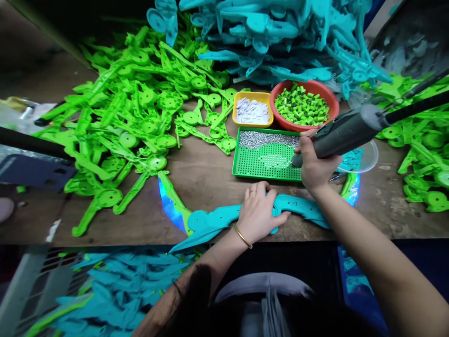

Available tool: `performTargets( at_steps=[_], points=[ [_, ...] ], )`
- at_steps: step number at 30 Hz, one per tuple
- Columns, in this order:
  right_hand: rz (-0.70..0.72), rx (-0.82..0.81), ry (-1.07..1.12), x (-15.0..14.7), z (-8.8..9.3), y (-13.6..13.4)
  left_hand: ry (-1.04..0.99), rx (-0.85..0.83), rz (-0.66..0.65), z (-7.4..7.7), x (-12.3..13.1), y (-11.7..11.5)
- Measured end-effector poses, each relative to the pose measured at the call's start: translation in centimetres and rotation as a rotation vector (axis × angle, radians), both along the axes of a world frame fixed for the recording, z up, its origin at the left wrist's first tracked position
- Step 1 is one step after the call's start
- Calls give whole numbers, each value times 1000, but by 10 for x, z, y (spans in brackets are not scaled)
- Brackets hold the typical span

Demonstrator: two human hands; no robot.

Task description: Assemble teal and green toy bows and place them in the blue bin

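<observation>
A toy bow with a turquoise body (217, 216) lies across the table's front, lime-green and shiny blue limbs curving up at both ends. My left hand (257, 208) is closed over its middle, fingers across the far edge and thumb apart on the near side. In my right hand (315, 164) is a dark grey electric screwdriver (351, 131), gripped around the body. Its nose points left and down over a green perforated tray (242, 169); the bit's tip cannot be made out. Small silvery screws (268, 139) are heaped along the tray's far side.
Lime-green bow parts (140, 103) are piled at left, more green parts (424, 154) at right. Turquoise parts (266, 32) stack up behind. A yellow dish (235, 119) and red bowl (286, 124) of small green pieces stand beyond the tray. Turquoise pieces (129, 281) fill the lower left.
</observation>
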State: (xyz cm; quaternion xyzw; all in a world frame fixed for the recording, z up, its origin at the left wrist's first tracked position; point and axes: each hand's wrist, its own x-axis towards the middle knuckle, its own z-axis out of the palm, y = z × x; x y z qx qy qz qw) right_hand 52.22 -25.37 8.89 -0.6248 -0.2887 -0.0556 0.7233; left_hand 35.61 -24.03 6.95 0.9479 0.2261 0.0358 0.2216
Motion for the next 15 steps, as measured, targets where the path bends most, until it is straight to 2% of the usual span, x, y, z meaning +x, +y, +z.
performTargets(
  at_steps=[4, 7, 11, 15],
  points=[
    [15, 86, 0, -13, 27, -20, -18, -26, 4, 0, -1, 0],
    [121, 84, 37, -31, 35, -45, -7, -34, 4, 1, -1, 0],
    [254, -18, 113, -51, 26, -72, 2, -34, 11, 1, 0, 0],
    [258, -18, 75, -54, 10, -79, 6, -30, 14, 1, 1, 0]
  ],
)
